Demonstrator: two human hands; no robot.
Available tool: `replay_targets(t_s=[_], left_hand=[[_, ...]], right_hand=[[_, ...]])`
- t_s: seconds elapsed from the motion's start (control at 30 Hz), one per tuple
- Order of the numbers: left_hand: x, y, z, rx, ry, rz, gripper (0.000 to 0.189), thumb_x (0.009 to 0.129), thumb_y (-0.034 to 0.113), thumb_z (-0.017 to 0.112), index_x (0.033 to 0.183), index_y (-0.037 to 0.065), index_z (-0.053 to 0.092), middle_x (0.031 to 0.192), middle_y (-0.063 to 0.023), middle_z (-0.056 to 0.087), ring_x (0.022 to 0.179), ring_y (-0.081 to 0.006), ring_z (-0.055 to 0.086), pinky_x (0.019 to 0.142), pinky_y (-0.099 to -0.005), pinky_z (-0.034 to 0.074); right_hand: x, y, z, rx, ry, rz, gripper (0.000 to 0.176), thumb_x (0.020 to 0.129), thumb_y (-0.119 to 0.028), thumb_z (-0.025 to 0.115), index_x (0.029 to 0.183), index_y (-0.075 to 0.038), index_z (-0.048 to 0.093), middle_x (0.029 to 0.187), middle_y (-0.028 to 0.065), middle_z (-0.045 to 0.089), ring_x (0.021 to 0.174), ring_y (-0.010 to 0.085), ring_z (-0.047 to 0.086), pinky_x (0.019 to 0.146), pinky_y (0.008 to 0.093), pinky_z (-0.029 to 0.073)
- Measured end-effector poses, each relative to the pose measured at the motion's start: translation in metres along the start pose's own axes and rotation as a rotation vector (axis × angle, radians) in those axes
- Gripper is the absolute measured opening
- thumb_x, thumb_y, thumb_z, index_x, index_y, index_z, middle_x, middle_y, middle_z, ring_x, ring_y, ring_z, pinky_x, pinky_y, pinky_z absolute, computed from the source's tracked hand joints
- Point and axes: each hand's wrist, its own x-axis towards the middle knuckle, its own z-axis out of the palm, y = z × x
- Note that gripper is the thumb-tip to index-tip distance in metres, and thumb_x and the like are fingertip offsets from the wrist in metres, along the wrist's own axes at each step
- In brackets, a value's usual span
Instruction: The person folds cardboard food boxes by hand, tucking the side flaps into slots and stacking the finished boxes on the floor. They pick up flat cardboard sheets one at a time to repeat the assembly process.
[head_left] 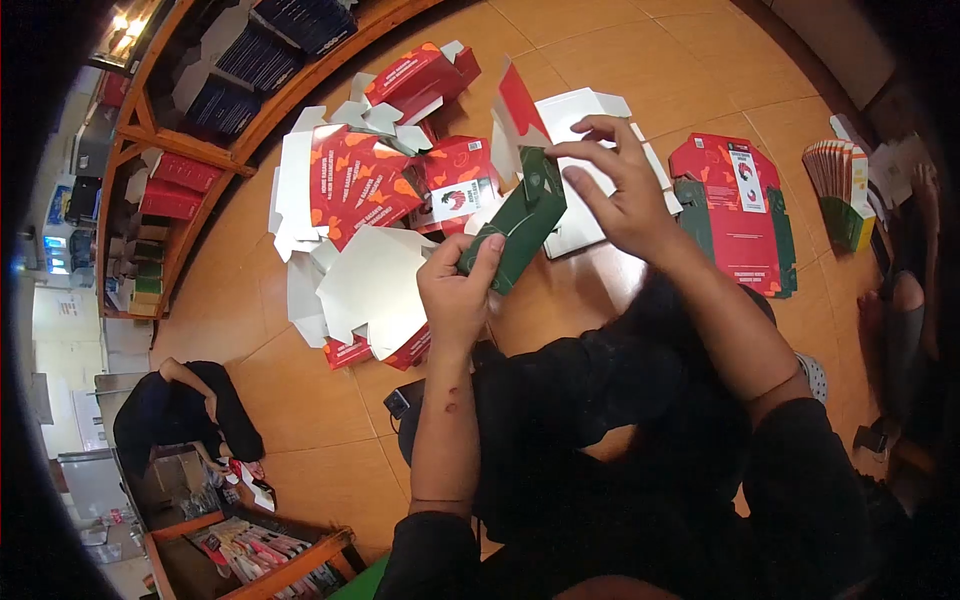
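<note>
My left hand (462,285) grips the lower end of a partly folded cardboard box (525,228), thumb on its dark green side. A red and white flap (518,108) of this box stands up at the far end. My right hand (622,185) is beside that end, fingers bent and apart, with the fingertips right at the green edge. Behind the box lie white unfolded cardboard blanks (590,110). To the left is a heap of red and orange boxes (360,185), some with white flaps spread open.
A stack of flat red and green blanks (735,205) lies on the tiled floor (300,390) to the right, near a fanned bundle of cartons (838,190). Wooden shelves (190,150) stand at left. Another person (190,410) crouches lower left; someone else sits at the right edge.
</note>
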Motion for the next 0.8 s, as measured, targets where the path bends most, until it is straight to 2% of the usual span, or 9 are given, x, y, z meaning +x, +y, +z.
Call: replay_targets(t_s=[0.1,0.2,0.27,0.33,0.47,0.53,0.6,0.7,0.8], left_hand=[[-0.002,0.002,0.002,0.019,-0.051,0.041,0.018,0.089,0.016,0.072,0.082,-0.001,0.068,0.068,0.0011,0.061,0.060,-0.0036,0.049,0.054,-0.0205,0.039],[-0.003,-0.001,0.002,0.102,-0.058,-0.018,0.021,0.090,0.018,0.071,0.083,-0.001,0.067,0.068,0.0012,0.061,0.059,-0.0044,0.049,0.054,-0.0209,0.039],[0.002,-0.004,0.004,0.117,-0.007,-0.013,0.022,0.090,0.019,0.071,0.083,-0.001,0.067,0.068,0.0009,0.061,0.059,-0.0049,0.049,0.054,-0.0215,0.040],[0.003,-0.007,0.003,0.133,0.046,-0.013,0.023,0.091,0.021,0.070,0.084,-0.002,0.067,0.067,0.0007,0.061,0.059,-0.0055,0.049,0.054,-0.0220,0.040],[-0.002,-0.001,0.008,0.148,-0.072,-0.070,0.024,0.090,0.022,0.069,0.085,-0.001,0.068,0.065,-0.0009,0.061,0.058,-0.0066,0.052,0.054,-0.0248,0.042],[-0.004,0.002,0.011,0.188,-0.119,-0.074,0.024,0.090,0.022,0.070,0.085,-0.001,0.068,0.065,-0.0017,0.061,0.058,-0.0068,0.053,0.054,-0.0255,0.043],[-0.005,0.000,0.011,0.242,-0.155,-0.049,0.024,0.090,0.022,0.069,0.086,-0.001,0.068,0.065,-0.0027,0.062,0.059,-0.0068,0.055,0.054,-0.0252,0.044],[-0.004,-0.005,0.010,0.215,-0.185,-0.065,0.021,0.091,0.019,0.069,0.086,-0.002,0.067,0.069,0.0008,0.061,0.063,-0.0047,0.051,0.057,-0.0221,0.041],[-0.007,0.002,0.015,0.197,-0.185,-0.039,0.024,0.090,0.022,0.069,0.086,-0.002,0.068,0.065,-0.0054,0.063,0.059,-0.0077,0.056,0.055,-0.0251,0.044]], right_hand=[[-0.003,-0.001,0.007,-0.144,-0.081,-0.022,0.033,0.092,-0.025,0.062,0.121,-0.010,0.060,0.140,0.0184,0.041,0.124,0.0344,0.044,0.106,0.0438,0.037],[-0.003,0.019,0.007,-0.143,-0.105,-0.039,0.029,0.092,-0.024,0.063,0.114,-0.006,0.060,0.138,0.0185,0.043,0.125,0.0353,0.044,0.106,0.0443,0.036],[-0.001,0.029,0.012,0.184,0.043,0.204,0.024,0.091,-0.023,0.066,0.105,-0.004,0.059,0.136,0.0159,0.046,0.123,0.0318,0.049,0.100,0.0422,0.043],[-0.005,0.034,0.017,0.340,0.103,0.282,0.022,0.091,-0.022,0.067,0.102,-0.004,0.060,0.135,0.0148,0.047,0.122,0.0295,0.050,0.095,0.0406,0.047],[-0.011,0.013,0.021,0.193,-0.029,0.180,0.017,0.087,-0.019,0.069,0.093,-0.005,0.061,0.130,0.0158,0.049,0.121,0.0305,0.051,0.095,0.0397,0.047],[-0.013,0.007,0.022,0.026,-0.109,0.050,0.016,0.086,-0.018,0.068,0.092,-0.006,0.061,0.127,0.0178,0.050,0.121,0.0329,0.051,0.097,0.0383,0.044],[-0.017,0.005,0.029,0.024,-0.098,0.054,0.015,0.087,-0.016,0.066,0.093,-0.004,0.060,0.123,0.0194,0.050,0.117,0.0345,0.052,0.097,0.0378,0.043],[-0.023,0.005,0.039,0.008,0.217,0.212,0.014,0.088,-0.011,0.064,0.096,-0.001,0.058,0.115,0.0191,0.050,0.107,0.0345,0.054,0.091,0.0382,0.045],[-0.024,0.001,0.037,-0.039,0.189,0.165,0.013,0.088,-0.010,0.064,0.095,-0.001,0.058,0.114,0.0182,0.050,0.106,0.0337,0.054,0.090,0.0381,0.046]])
